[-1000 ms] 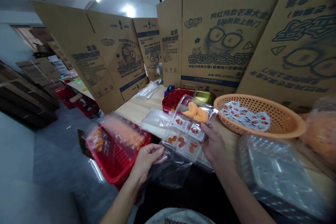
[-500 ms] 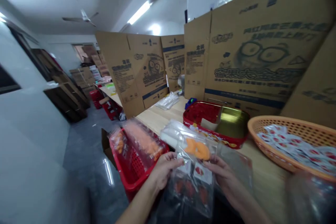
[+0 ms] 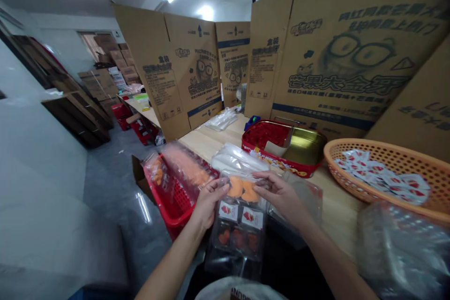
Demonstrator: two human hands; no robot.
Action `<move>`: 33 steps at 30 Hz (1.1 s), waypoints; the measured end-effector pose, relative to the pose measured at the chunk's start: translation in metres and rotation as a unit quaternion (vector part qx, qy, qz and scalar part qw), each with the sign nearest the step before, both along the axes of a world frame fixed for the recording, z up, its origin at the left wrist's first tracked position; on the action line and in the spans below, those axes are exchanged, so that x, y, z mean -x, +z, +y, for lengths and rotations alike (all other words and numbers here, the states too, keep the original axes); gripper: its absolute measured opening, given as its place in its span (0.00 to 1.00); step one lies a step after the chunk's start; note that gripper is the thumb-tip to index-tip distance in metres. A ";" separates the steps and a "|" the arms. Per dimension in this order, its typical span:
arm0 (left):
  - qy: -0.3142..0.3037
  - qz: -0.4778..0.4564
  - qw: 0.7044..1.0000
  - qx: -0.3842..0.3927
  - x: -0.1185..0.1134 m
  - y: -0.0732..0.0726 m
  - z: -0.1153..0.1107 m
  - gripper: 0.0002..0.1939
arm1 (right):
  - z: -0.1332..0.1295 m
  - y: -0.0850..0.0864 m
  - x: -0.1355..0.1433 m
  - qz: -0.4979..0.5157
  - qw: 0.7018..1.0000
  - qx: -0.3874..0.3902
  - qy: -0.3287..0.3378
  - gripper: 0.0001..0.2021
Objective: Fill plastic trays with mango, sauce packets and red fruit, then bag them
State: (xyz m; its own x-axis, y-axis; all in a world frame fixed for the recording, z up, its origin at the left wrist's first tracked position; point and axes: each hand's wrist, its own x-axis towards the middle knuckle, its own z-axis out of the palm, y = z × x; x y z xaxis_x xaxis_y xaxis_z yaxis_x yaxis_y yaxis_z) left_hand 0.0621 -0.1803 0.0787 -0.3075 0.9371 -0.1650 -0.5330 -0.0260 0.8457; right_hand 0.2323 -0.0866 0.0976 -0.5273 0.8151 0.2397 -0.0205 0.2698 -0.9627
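- Head view: the left hand [image 3: 211,198] pinches the upper left edge of the clear bag [image 3: 234,265] between thumb and fingers.
- The right hand [image 3: 279,194] pinches its upper right edge — fingers bent, thumb underneath.
- Between them, inside the bag, the clear tray [image 3: 240,232] shows orange pieces on top, two strawberry-print packets [image 3: 252,217] side by side, then reddish pieces.
- The red basket [image 3: 171,221] is left of the bag; the red tin [image 3: 291,167] and orange basket [image 3: 436,176] lie beyond the right hand.
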 end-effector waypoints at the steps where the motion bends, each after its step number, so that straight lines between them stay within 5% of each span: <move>1: 0.002 0.003 1.000 -0.001 0.000 0.002 -0.002 0.21 | -0.001 0.000 0.001 -0.010 0.999 -0.038 -0.002 0.13; 5: 0.000 0.019 1.000 0.000 -0.001 0.007 -0.009 0.19 | -0.008 0.001 0.003 -0.050 0.987 -0.153 0.031 0.08; 12: -0.003 0.211 0.977 -0.031 0.003 0.023 -0.033 0.14 | -0.028 0.016 0.010 -0.084 0.969 -0.216 0.080 0.11; 16: 0.035 0.223 0.972 -0.064 0.012 0.032 -0.051 0.09 | -0.039 0.017 0.020 -0.057 0.962 -0.260 0.062 0.06; 20: 0.200 0.186 0.962 -0.031 0.050 0.042 -0.073 0.09 | -0.041 0.017 0.022 0.011 0.959 -0.282 -0.037 0.11; 24: 0.423 0.122 0.897 -0.040 0.118 0.048 -0.089 0.15 | -0.035 0.010 0.016 0.055 0.982 -0.173 -0.054 0.12; 28: 0.546 0.121 0.828 -0.034 0.180 0.030 -0.070 0.11 | -0.029 -0.002 0.009 0.052 0.992 -0.070 -0.092 0.13; 33: 0.623 0.164 0.764 0.019 0.225 -0.026 -0.017 0.06 | -0.026 -0.008 -0.002 -0.020 0.989 -0.062 -0.130 0.15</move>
